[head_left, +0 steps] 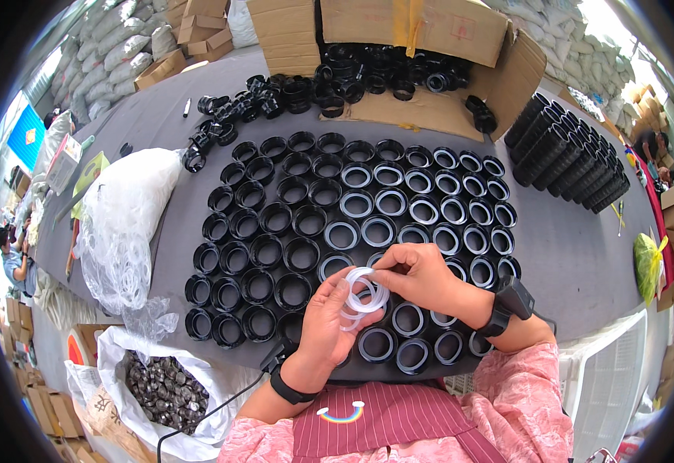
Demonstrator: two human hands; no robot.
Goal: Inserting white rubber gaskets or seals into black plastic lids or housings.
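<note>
Several translucent white plastic rings (358, 309) rest loosely stacked in my left hand (321, 322), its fingers curled around them. My right hand (422, 279) pinches the upper edge of one of these rings between thumb and fingers. Both hands are over the near side of the table, above rows of short black cylindrical collars standing upright. Collars at the middle and right, such as this black collar (390, 190), show a pale ring inside the rim. Those at the left, like this plain black collar (227, 330), show none. My hands hide some collars beneath them.
A clear bag of white rings (129, 208) lies at the left. At the back, an opened cardboard box (429, 116) holds loose black collars. Stacked black collars (564, 154) stand far right. A white sack (113, 347) of dark small parts sits below left; a white crate (607, 370) is right.
</note>
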